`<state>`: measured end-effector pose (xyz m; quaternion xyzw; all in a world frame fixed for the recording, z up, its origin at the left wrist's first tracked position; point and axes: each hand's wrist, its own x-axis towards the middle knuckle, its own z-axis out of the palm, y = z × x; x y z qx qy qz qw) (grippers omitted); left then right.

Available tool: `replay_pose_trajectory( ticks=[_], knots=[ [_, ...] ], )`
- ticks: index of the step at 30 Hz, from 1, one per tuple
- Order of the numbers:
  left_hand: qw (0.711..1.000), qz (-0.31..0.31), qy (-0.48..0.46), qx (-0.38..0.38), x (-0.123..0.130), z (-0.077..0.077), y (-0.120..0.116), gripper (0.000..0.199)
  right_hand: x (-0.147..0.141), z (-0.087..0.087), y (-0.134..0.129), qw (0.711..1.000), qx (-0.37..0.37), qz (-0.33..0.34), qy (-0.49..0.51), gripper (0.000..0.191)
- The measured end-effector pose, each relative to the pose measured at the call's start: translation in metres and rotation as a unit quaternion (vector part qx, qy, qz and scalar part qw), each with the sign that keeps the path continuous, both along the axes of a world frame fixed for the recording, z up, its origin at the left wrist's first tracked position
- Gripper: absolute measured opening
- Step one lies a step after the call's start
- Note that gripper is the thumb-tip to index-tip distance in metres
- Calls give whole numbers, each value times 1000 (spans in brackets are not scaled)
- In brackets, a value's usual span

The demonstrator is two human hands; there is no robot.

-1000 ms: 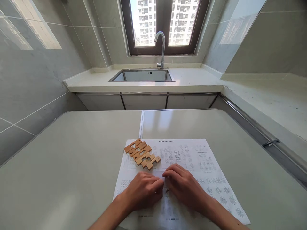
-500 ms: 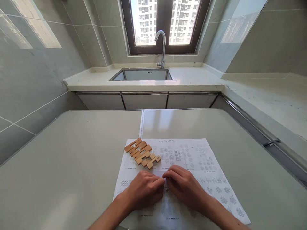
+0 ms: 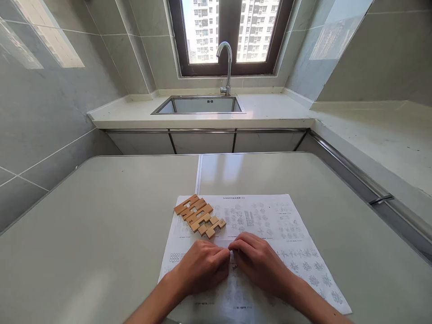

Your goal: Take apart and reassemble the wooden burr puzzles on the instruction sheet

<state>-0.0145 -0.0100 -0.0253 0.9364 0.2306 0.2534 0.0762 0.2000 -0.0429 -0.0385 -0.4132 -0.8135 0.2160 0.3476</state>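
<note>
My left hand (image 3: 207, 266) rests on the lower middle of a printed paper sheet (image 3: 270, 245), back of the hand up and fingers curled into a fist. Close to its right lies my right hand (image 3: 258, 261), also closed, its knuckles nearly touching the left one. The curled fingers hide whatever either hand may hold. Just beyond the left hand, several notched wooden puzzle pieces (image 3: 200, 211) lie side by side in a slanting row over the sheet's upper left corner. Some bear dark numbers. Neither hand touches them.
The pale table (image 3: 101, 225) has a seam running away from me. Beyond its far edge stands a white counter (image 3: 270, 105) with a steel sink (image 3: 202, 105) and a tap (image 3: 229, 67) below a window. Tiled walls rise at both sides.
The view has shifted very slightly. Both hands, the wooden pieces and the sheet stay where they were.
</note>
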Motion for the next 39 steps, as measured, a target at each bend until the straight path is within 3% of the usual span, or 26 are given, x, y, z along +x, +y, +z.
replay_pose_trajectory(
  ticks=[39],
  knots=[
    [1000,0,-6,-5,0,-1,0,24,0,-3,1,1000,-6,-2,0,23]
  ],
)
